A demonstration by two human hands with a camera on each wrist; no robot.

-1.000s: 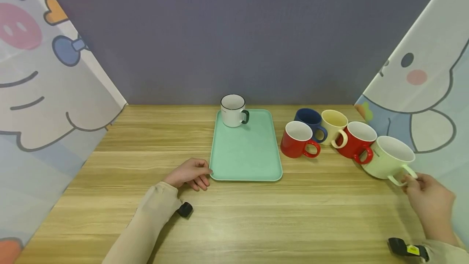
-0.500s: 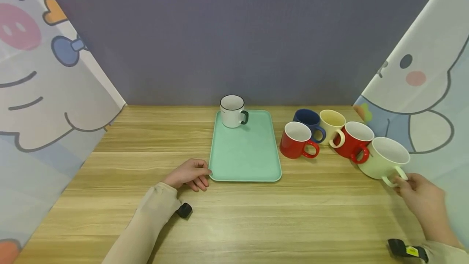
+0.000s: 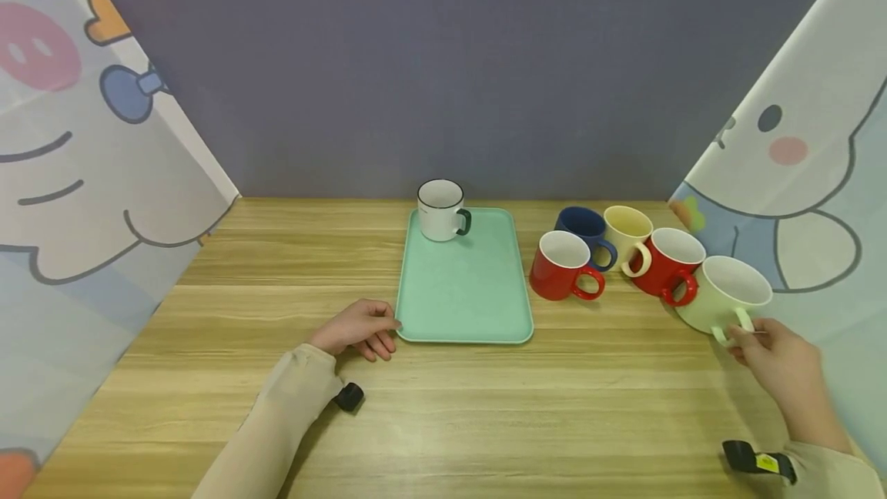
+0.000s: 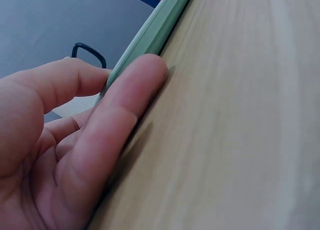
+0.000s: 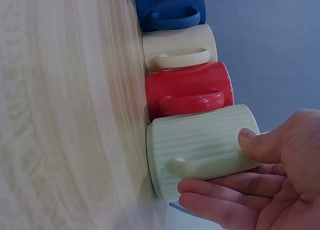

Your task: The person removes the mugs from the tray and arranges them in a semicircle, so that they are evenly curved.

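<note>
By its handle, my right hand [image 3: 779, 364] holds a pale green ribbed mug [image 5: 200, 137] at the right end of a row of mugs. Thumb and fingers lie on either side of that handle. The green mug stands close against a red mug [image 5: 187, 87]; whether they touch is hard to tell. My left hand [image 3: 359, 329] rests beside the near left corner of a mint green tray [image 3: 460, 306], a digit touching the rim and its fingers loosely bent. A white mug [image 3: 438, 220] with a black rim and dark handle stands at the tray's far left corner.
Left of the held mug are a cream mug [image 3: 626, 233], a blue mug [image 3: 578, 220] and another red mug [image 3: 554, 276] nearer the tray. The wooden table [image 3: 554, 406] ends at a grey back wall [image 3: 443, 68]; printed cartoon panels stand at both sides.
My right hand has moved left with the pale green mug, bringing it nearer the red one, and its handle has turned leftward. My left hand and the tray have stayed in place.
</note>
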